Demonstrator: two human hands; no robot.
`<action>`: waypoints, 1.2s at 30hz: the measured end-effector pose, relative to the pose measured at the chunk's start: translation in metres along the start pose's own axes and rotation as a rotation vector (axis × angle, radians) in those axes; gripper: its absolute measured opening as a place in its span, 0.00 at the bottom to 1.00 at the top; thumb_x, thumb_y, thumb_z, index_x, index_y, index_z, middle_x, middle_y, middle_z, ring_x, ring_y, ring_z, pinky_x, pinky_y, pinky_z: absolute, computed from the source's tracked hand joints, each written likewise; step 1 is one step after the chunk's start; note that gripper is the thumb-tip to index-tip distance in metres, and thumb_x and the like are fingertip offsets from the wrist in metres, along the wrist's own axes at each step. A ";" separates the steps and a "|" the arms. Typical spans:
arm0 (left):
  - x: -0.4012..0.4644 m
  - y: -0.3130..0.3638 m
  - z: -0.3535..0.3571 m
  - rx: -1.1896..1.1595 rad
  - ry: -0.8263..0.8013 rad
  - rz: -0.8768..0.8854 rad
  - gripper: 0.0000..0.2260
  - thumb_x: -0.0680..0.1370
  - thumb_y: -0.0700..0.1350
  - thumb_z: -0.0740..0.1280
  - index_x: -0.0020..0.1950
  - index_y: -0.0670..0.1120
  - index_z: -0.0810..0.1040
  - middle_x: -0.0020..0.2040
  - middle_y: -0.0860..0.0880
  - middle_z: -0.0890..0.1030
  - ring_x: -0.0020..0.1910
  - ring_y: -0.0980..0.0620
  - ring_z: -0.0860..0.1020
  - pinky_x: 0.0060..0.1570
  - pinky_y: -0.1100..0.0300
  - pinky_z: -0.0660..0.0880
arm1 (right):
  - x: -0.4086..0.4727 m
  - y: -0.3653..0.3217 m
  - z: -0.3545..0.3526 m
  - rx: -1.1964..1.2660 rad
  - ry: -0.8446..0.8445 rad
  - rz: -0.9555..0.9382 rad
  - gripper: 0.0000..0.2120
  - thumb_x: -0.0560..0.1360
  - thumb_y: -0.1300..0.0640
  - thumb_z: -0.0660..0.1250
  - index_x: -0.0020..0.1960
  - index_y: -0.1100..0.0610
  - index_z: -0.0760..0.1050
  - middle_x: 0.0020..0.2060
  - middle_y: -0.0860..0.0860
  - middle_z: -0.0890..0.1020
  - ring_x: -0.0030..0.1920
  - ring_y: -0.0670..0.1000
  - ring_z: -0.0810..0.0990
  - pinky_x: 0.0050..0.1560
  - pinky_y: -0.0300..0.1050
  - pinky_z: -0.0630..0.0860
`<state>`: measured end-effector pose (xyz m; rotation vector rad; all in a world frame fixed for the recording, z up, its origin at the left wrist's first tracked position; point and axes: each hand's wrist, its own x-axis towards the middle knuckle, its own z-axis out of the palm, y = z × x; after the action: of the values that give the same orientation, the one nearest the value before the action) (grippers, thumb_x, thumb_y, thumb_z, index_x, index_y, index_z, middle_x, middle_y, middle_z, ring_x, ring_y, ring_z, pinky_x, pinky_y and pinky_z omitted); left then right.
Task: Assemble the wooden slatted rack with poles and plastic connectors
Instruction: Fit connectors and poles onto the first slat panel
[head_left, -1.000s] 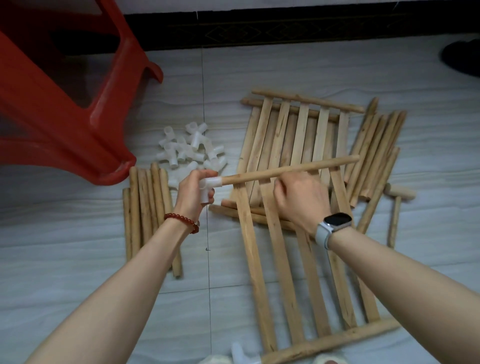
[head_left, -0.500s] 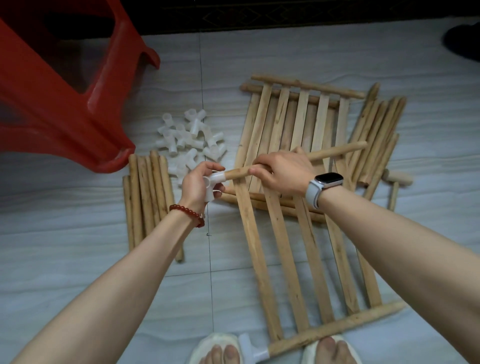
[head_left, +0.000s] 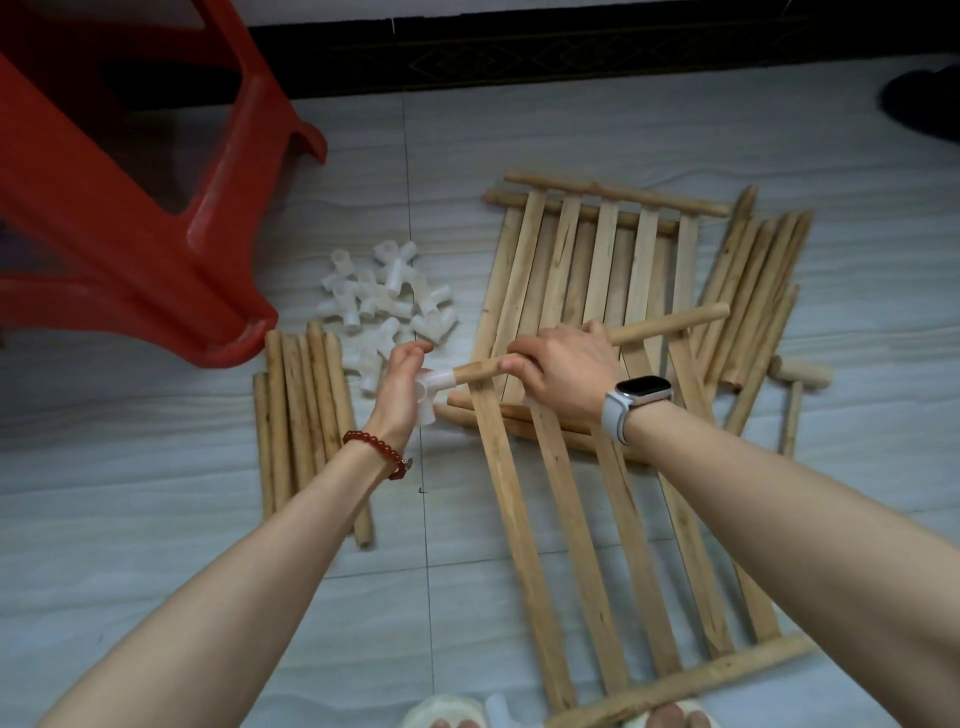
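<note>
White plastic connector (head_left: 434, 391) sat on the pole's (head_left: 613, 340) end, cupped by the left hand (head_left: 402, 387). The right hand (head_left: 563, 371), which a second earlier had been lower, near the slatted panel (head_left: 582, 467), had come up and now clenched the pole, probably to seat it into the connector.

No legible text, label, brand, number or sign on anything in view.

slatted panels (head_left: 587, 291): 2; mallet (head_left: 797, 375): 1; stool (head_left: 130, 208): 1; connectors (head_left: 387, 296): perhaps ten
</note>
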<state>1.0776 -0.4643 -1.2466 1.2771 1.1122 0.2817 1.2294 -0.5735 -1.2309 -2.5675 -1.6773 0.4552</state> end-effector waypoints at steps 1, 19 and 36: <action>0.006 -0.003 -0.001 0.079 -0.008 0.000 0.14 0.82 0.46 0.52 0.62 0.43 0.71 0.55 0.45 0.72 0.52 0.49 0.71 0.49 0.59 0.68 | 0.000 0.001 0.003 0.001 -0.003 0.007 0.20 0.79 0.39 0.48 0.56 0.45 0.75 0.44 0.47 0.78 0.47 0.50 0.73 0.52 0.51 0.62; 0.071 -0.021 -0.037 1.187 0.167 0.245 0.15 0.76 0.44 0.66 0.62 0.49 0.71 0.63 0.42 0.70 0.63 0.42 0.64 0.61 0.48 0.61 | 0.009 0.005 0.042 0.074 -0.081 0.011 0.19 0.80 0.52 0.53 0.71 0.48 0.63 0.62 0.50 0.73 0.67 0.52 0.65 0.72 0.54 0.45; 0.023 0.057 0.031 0.272 -0.244 0.315 0.14 0.79 0.42 0.63 0.63 0.48 0.66 0.40 0.52 0.78 0.37 0.59 0.77 0.35 0.68 0.75 | -0.013 0.017 -0.001 0.896 0.096 0.147 0.27 0.79 0.61 0.59 0.74 0.47 0.56 0.68 0.46 0.66 0.66 0.44 0.66 0.65 0.42 0.66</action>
<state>1.1350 -0.4479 -1.2127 1.6849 0.7556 0.2050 1.2396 -0.5919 -1.2304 -1.9796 -0.9201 0.8350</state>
